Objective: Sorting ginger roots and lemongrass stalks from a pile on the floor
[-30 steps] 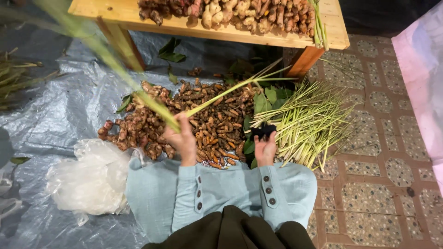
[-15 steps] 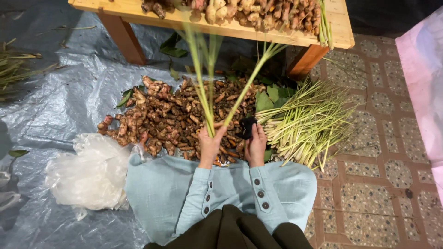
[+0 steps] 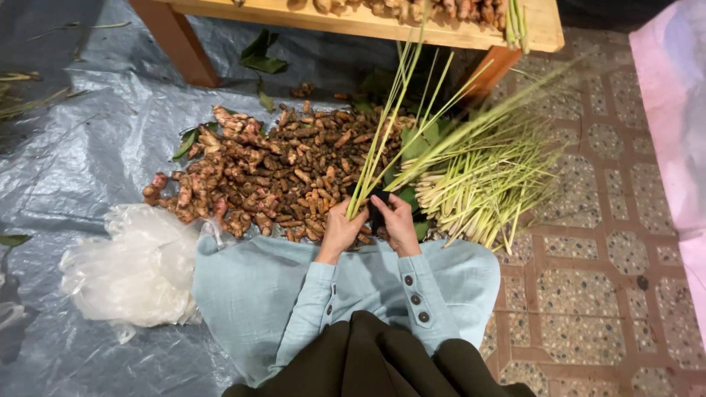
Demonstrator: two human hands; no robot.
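Observation:
My left hand (image 3: pixel 342 230) grips the base of a bunch of long green lemongrass stalks (image 3: pixel 390 121) that fan upward and to the right. My right hand (image 3: pixel 397 223) is closed on a small black object (image 3: pixel 377 204) pressed against the stalk base. Both hands meet just in front of my lap, over the near edge of a brown pile of turmeric and galangal roots (image 3: pixel 272 176). A heap of cut lemongrass (image 3: pixel 482 184) lies to the right of my hands.
A grey plastic sheet (image 3: pixel 81 147) covers the floor at left; patterned tiles (image 3: pixel 588 294) at right. A crumpled clear plastic bag (image 3: pixel 125 268) lies by my left knee. A wooden table (image 3: pixel 353 18) with roots stands beyond. Pink cloth (image 3: pixel 680 110) hangs at right.
The stalks swung from pointing far left to upright, then leaning right. My hands came together at the stalk base.

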